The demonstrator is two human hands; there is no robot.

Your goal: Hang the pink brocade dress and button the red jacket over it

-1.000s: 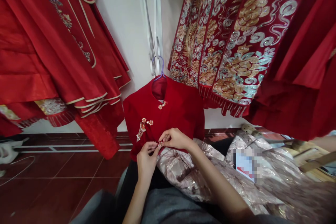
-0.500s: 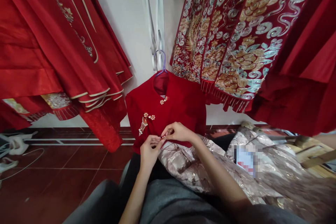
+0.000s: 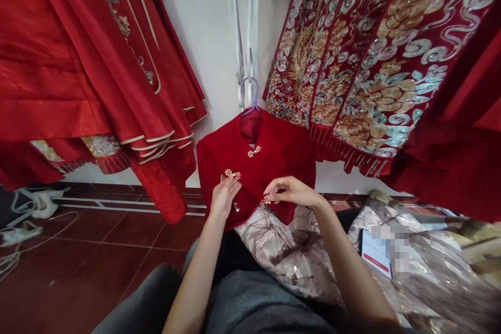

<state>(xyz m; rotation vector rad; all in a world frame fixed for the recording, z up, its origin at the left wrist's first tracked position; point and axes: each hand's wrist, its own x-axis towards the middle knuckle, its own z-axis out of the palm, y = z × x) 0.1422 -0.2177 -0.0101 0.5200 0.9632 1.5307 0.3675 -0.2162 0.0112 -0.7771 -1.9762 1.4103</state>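
Note:
A small red garment [image 3: 274,159] hangs on a purple hanger [image 3: 251,98] against the white wall, with pearl clasps at its collar [image 3: 254,152] and on its chest [image 3: 230,174]. My left hand [image 3: 224,195] lies on the garment's front over the tasselled chest clasp, fingers together and slightly curled. My right hand [image 3: 291,191] pinches a small pearl clasp [image 3: 266,200] at the garment's lower edge. A pale pink brocade fabric [image 3: 297,253] lies across my lap below both hands.
Red robes [image 3: 78,62] hang at the left and embroidered red-and-gold skirts [image 3: 371,62] hang at the right. Dark red floor tiles [image 3: 78,255] spread at the left with white cords [image 3: 23,219]. A phone [image 3: 378,253] rests on the brocade at the right.
My hands were together on one clasp at the garment's hem. They have parted: the left moved up onto the chest clasp, the right stayed at the lower clasp. The view shifted left.

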